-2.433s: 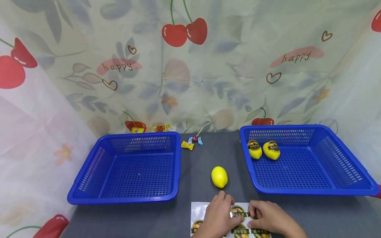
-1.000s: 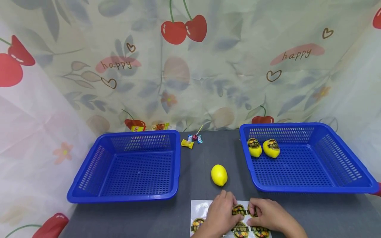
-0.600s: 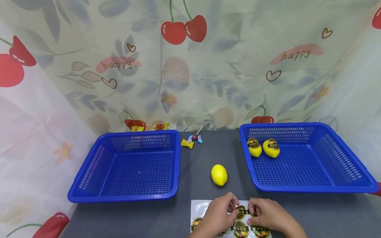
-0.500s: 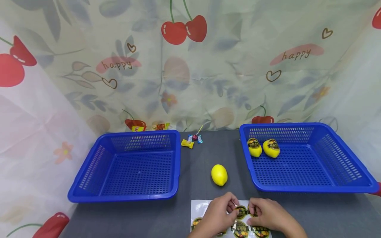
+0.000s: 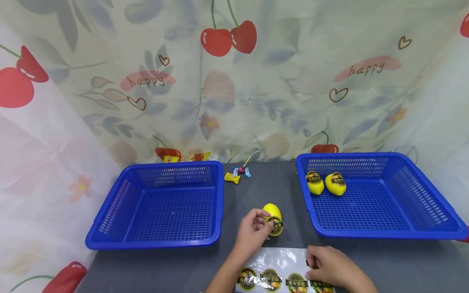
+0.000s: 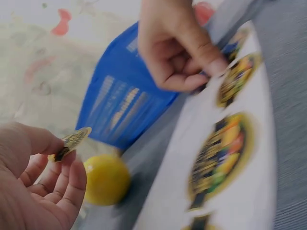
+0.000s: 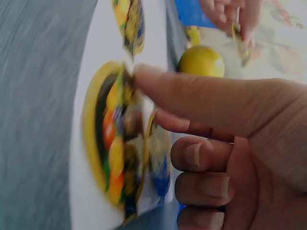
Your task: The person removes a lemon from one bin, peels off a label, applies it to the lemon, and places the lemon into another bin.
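Note:
My left hand (image 5: pixel 264 222) pinches a round black-and-yellow sticker (image 5: pixel 276 224) between thumb and fingers, right in front of the yellow lemon (image 5: pixel 271 211) on the grey table. In the left wrist view the sticker (image 6: pixel 72 142) hangs just above the lemon (image 6: pixel 106 179) and is not touching it. My right hand (image 5: pixel 312 264) holds the right edge of the glossy sticker sheet (image 5: pixel 278 260), thumb on top and fingers curled under it (image 7: pixel 124 143). Several stickers are on the sheet.
An empty blue basket (image 5: pixel 110 232) sits left of the lemon. A second blue basket (image 5: pixel 421 232) on the right holds two stickered lemons (image 5: pixel 315 183). Small wrapped sweets (image 5: pixel 236 174) lie at the back by the patterned curtain.
My left hand peeled a sticker off the sheet and carried it forward to the lemon. The sheet has shifted slightly. My right hand stayed on the sheet's right edge.

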